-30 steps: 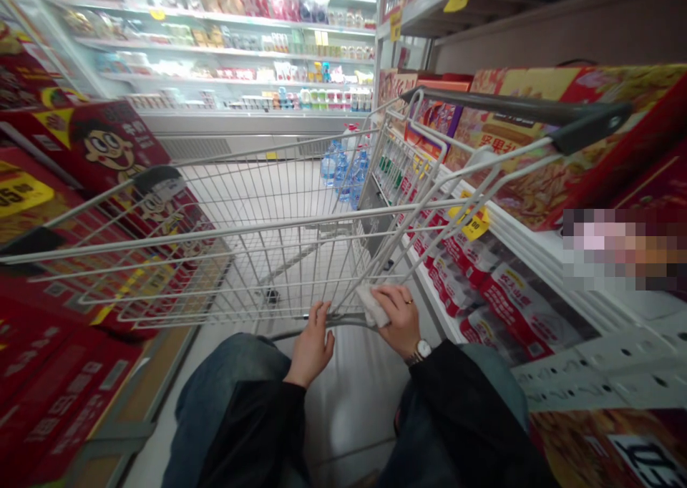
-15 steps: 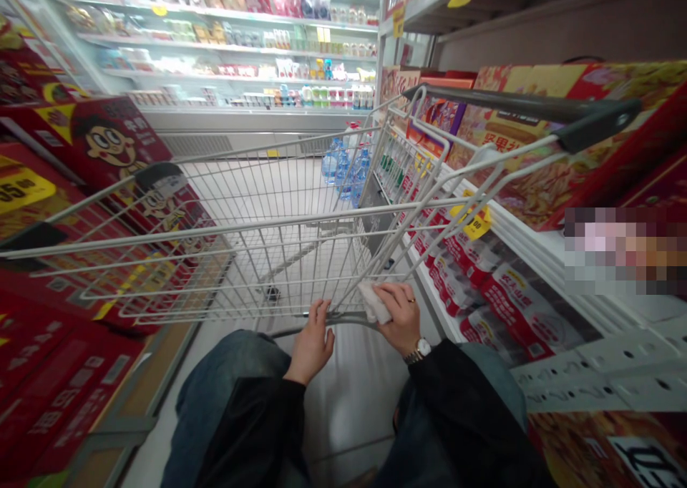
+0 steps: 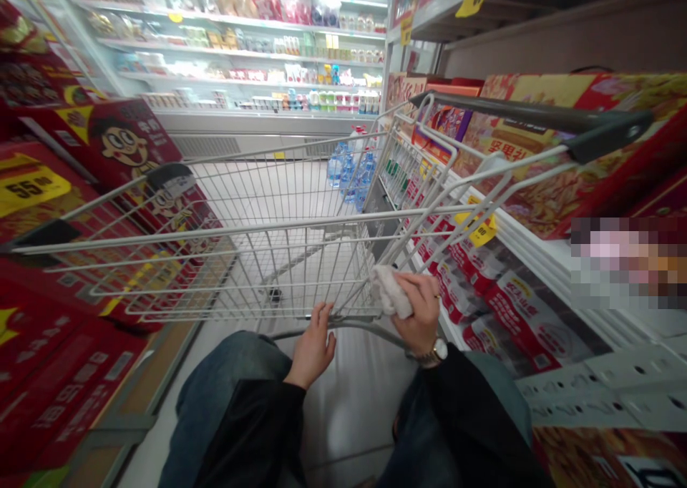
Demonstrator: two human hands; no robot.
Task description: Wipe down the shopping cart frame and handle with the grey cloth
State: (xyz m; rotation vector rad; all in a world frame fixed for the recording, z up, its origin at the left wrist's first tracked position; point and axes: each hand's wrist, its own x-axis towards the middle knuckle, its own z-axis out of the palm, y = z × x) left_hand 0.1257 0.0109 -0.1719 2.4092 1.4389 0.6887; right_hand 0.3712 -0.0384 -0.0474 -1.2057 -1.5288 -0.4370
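Observation:
A wire shopping cart [image 3: 257, 227] stands sideways in front of me. My left hand [image 3: 314, 352] has its fingers curled over the cart's lower frame, near the bottom edge of the basket. In my right hand [image 3: 421, 313] is a crumpled white cloth [image 3: 391, 291], pinched between fingers and thumb. The cloth is close to the wires at the basket's lower right corner; whether it touches them I cannot tell. The cart's dark handle [image 3: 515, 112] slants across the upper right.
Red boxes [image 3: 123, 152] are stacked at the left. To the right, a shelf [image 3: 542, 234] carries gift boxes, with wrapped packs [image 3: 529, 316] below. Blue-tinted water bottles [image 3: 348, 169] stand on the floor ahead, before a lit refrigerated display [image 3: 241, 123].
My right hand has moved right and slightly up with the cloth, away from the cart's lower frame. The left hand stays on the frame. The view has shifted slightly.

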